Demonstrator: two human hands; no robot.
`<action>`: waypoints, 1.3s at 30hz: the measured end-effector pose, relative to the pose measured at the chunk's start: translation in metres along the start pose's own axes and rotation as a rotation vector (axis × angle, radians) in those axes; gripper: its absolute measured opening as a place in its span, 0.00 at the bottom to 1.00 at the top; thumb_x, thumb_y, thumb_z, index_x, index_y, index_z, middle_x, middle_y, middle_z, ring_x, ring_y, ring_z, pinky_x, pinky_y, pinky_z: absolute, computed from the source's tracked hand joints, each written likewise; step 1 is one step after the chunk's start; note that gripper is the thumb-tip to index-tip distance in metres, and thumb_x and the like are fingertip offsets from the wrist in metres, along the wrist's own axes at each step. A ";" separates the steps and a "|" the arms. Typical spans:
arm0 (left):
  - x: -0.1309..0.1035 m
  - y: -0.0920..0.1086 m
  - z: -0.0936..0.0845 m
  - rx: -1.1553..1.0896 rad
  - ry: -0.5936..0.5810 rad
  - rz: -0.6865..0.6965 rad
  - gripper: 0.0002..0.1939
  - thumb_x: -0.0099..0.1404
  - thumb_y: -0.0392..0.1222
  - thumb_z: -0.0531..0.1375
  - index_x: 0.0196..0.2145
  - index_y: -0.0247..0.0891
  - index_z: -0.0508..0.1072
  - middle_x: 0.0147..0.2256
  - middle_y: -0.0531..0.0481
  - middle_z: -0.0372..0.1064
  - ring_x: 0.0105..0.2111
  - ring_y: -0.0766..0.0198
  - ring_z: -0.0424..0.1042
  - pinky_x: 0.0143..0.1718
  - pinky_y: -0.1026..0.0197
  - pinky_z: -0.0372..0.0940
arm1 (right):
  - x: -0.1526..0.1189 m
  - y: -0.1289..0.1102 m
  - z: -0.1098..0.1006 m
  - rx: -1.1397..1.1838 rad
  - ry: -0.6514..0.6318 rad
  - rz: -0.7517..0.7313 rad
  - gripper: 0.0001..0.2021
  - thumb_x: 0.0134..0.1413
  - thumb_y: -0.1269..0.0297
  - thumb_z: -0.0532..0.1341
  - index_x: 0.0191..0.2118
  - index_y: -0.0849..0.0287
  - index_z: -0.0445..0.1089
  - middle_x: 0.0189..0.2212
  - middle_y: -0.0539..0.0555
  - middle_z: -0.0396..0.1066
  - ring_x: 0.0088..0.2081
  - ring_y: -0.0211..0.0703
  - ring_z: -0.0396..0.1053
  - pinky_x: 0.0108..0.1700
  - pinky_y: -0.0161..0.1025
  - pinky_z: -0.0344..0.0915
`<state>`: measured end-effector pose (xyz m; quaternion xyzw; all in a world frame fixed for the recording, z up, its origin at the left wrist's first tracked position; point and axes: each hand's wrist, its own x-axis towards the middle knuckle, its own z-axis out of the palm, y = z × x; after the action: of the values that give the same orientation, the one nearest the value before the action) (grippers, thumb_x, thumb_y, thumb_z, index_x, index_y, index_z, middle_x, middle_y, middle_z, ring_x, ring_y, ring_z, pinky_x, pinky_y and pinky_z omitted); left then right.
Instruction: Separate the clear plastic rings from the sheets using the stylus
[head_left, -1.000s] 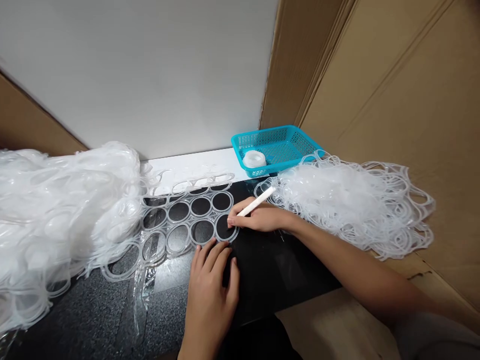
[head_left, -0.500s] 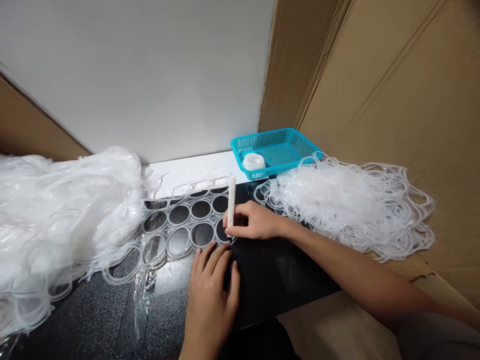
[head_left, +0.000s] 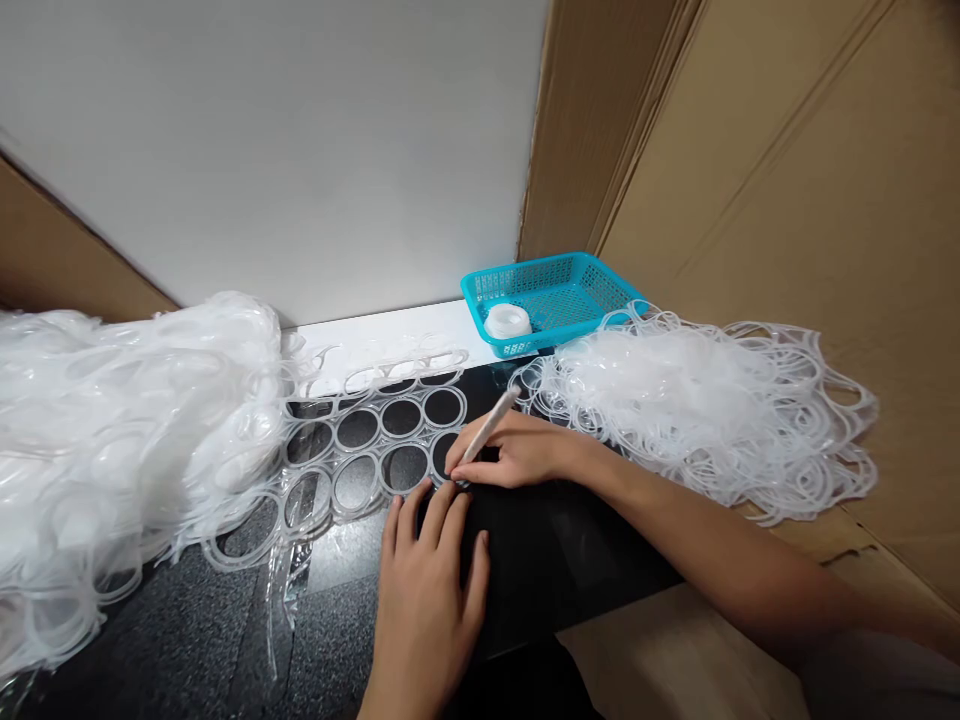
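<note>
My right hand [head_left: 517, 448] grips a slim white stick-shaped tool [head_left: 491, 422] like a pen, its lower end at the right end of a clear plastic sheet of joined rings [head_left: 380, 428]. The tool leans up to the right, and its tip is hidden by my fingers. My left hand [head_left: 429, 570] lies open just in front, fingers spread, fingertips at the near edge of the rings. The sheet lies in rows on the black tabletop [head_left: 570, 540] and runs left into a large pile of similar clear plastic [head_left: 202, 400].
A turquoise perforated basket [head_left: 517, 350] stands at the back, with a stack of white rings [head_left: 508, 320] inside. Right of my right hand lies a heap of clear ring-patterned plastic [head_left: 697, 400]. Cardboard [head_left: 795, 200] walls the right side; a pale panel [head_left: 300, 150] stands behind.
The white tool has tipped from nearly upright to leaning right as my right hand turned. My left hand has shifted slightly right, its thumb farther out.
</note>
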<state>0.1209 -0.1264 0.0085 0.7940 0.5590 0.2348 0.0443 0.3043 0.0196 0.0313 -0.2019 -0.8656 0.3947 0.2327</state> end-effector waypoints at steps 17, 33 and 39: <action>0.000 0.000 -0.006 -0.127 -0.012 -0.006 0.12 0.74 0.40 0.58 0.53 0.45 0.73 0.54 0.46 0.74 0.57 0.49 0.69 0.60 0.39 0.66 | 0.004 0.018 0.002 -0.485 0.441 0.115 0.10 0.70 0.66 0.62 0.48 0.53 0.83 0.44 0.53 0.84 0.41 0.45 0.80 0.50 0.45 0.64; 0.021 0.000 -0.023 -0.274 0.140 -0.337 0.26 0.73 0.52 0.58 0.64 0.42 0.65 0.59 0.39 0.69 0.52 0.49 0.73 0.52 0.47 0.70 | 0.003 -0.004 -0.011 0.046 0.068 0.123 0.09 0.68 0.66 0.63 0.47 0.52 0.82 0.48 0.52 0.82 0.50 0.45 0.79 0.54 0.42 0.73; 0.070 -0.013 -0.030 -0.497 -0.138 -0.462 0.20 0.69 0.51 0.58 0.51 0.38 0.78 0.37 0.46 0.80 0.30 0.58 0.75 0.35 0.56 0.68 | 0.002 -0.002 -0.009 0.044 0.093 0.119 0.08 0.69 0.68 0.63 0.46 0.53 0.81 0.46 0.52 0.81 0.48 0.43 0.77 0.53 0.41 0.72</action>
<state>0.1157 -0.0633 0.0532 0.6255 0.6452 0.2932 0.3263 0.3080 0.0247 0.0386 -0.2659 -0.8315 0.4169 0.2531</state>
